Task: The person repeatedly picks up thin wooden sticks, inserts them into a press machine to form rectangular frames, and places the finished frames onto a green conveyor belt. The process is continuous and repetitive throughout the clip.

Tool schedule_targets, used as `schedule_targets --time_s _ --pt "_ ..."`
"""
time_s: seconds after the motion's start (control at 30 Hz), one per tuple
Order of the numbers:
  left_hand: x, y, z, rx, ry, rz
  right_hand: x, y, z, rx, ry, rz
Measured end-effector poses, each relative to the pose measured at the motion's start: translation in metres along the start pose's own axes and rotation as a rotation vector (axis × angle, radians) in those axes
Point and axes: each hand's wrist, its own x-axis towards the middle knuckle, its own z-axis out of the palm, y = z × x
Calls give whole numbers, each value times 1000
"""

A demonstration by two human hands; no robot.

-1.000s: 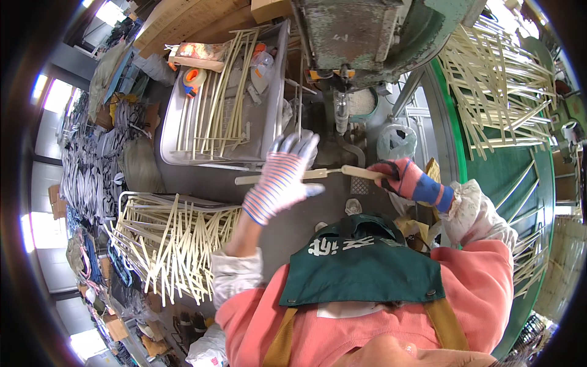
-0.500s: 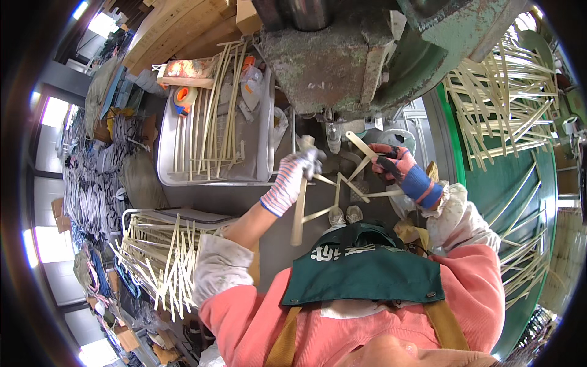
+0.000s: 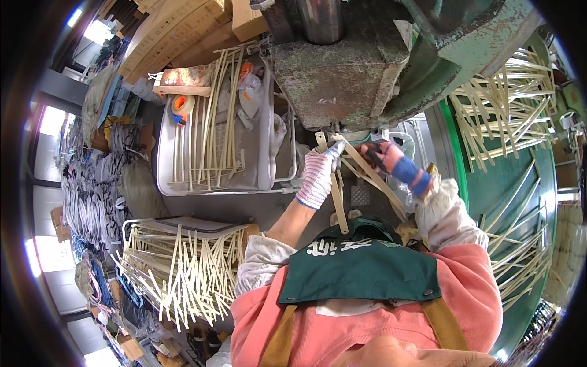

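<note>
Linked flat cream-coloured slats hang beneath the head of a heavy green-grey machine. My left hand, in a white glove with coloured stripes, is closed on the slats near their upper ends, just below the machine's lower fittings. A long slat slants from there down to the right. Beside it is my right hand, in a pink and blue glove with dark fingertips. Its fingers are curled at the slats; the exact grip is partly hidden and slightly blurred.
A grey tray at left holds long slats, an orange tape roll and plastic bags. Below it, many loose slats lie heaped on a rack. More slats cover the green table at right. Cardboard boxes stand behind.
Both hands have moved with the slats. My left hand has gone right and slightly away from me. The zigzag of slats has folded closer together and its upper ends meet under the machine.
</note>
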Motion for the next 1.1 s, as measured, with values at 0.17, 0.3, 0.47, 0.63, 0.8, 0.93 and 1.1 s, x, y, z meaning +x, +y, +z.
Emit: schedule_targets --time_s 0.17,0.3,0.47,0.63,0.8,0.93,1.1 --pt "3 -7 -2 -49 -56 4 74 34 -33 -434 195 -169" --pt "1 -6 -7 36 -42 -21 112 53 -22 -404 187 -263" --pt "-11 -13 -14 69 -21 -17 123 50 -14 -411 184 -294" --pt "-31 -29 -15 -176 -155 101 123 48 -14 -403 181 -297" --pt "-46 -36 -18 -74 -192 198 123 49 -13 -381 186 -300" --pt "-50 -38 -22 -5 -216 304 119 41 -11 -338 176 -294" --pt "-40 -38 -23 -61 -181 372 102 28 -9 -129 96 -249"
